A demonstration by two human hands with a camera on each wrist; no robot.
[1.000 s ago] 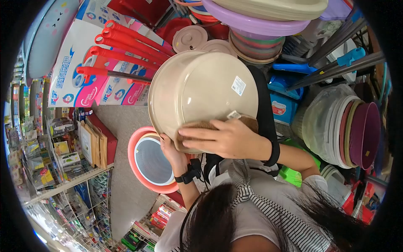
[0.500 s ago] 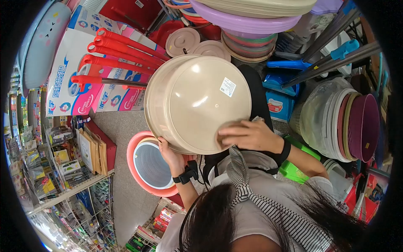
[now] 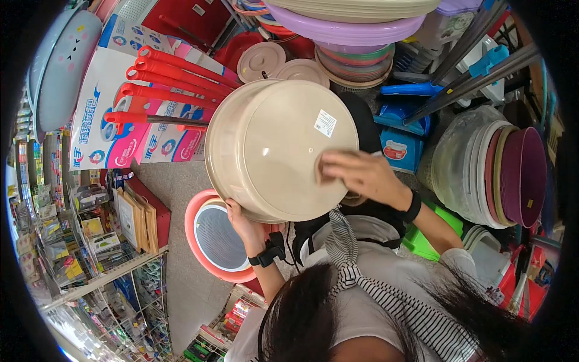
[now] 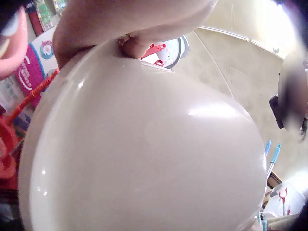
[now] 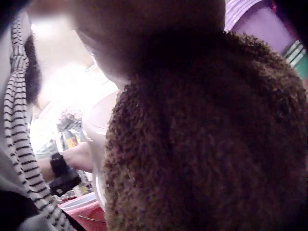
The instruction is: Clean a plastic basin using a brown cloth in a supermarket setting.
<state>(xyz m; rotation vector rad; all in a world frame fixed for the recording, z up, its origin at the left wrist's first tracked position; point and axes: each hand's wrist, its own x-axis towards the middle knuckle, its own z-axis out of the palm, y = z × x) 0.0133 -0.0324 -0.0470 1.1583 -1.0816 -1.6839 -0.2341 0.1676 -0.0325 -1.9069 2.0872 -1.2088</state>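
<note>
A beige plastic basin [image 3: 271, 145] is held on its side in front of the person, its underside with a white label [image 3: 325, 123] turned up toward the head camera. My left hand [image 3: 244, 228] grips its rim at the lower left; the left wrist view shows the smooth basin wall [image 4: 144, 139] filling most of the picture below that hand. Over the lower right of the underside is my right hand [image 3: 365, 176], blurred, holding a brown cloth. In the right wrist view this fuzzy cloth [image 5: 202, 144] hangs large below the hand, while the head view shows little of it.
Below left, a white basket [image 3: 220, 236] sits inside a pink tub [image 3: 196, 256] on the floor. Red-handled poles [image 3: 160, 117] lean against printed boxes [image 3: 90, 130] at left. Stacked purple tubs [image 3: 526, 178] and blue dustpans [image 3: 405, 123] crowd the right, and lidded pails [image 3: 261, 60] stand behind.
The right hand has moved across the basin's underside, first down and right, then slightly up, and more of the underside shows. The left hand keeps its grip on the rim; the basin has shifted slightly left.
</note>
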